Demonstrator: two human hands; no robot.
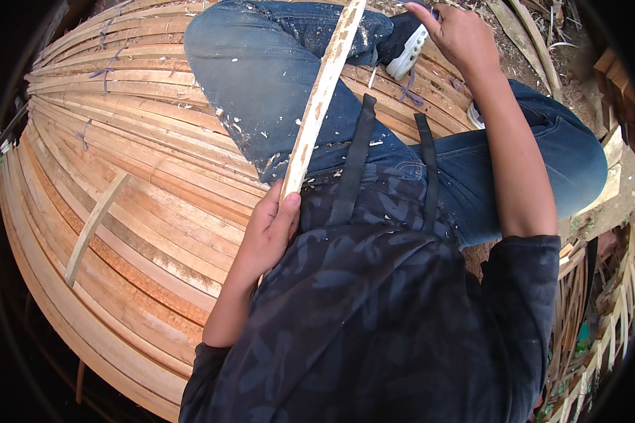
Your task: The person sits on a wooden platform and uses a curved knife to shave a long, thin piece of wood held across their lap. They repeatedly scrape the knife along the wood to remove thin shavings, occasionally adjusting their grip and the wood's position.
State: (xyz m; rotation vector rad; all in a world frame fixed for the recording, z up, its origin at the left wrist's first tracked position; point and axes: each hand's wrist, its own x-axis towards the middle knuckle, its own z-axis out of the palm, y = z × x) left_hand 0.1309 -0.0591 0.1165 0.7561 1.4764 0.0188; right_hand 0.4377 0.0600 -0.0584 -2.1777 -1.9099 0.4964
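A long, narrow wooden strip (322, 92) slants up across my lap, pale with brown patches where the surface looks partly shaved. My left hand (269, 229) is closed round its lower end, thumb on top, close to my waist. The strip's far end runs out past the top edge. My right hand (466, 39) is at the upper right, beyond my knee, with the thumb stretched out and the fingers curled. A bit of something dark shows beside that thumb, but the frame's edge and the hand hide most of it.
Many bundled wooden slats (141, 204) lie under and left of me, tied with purplish cords (106, 70). A short loose piece of wood (95, 225) lies across them. My jeans (233, 77) carry pale shavings. More thin strips (571, 324) are piled at the right.
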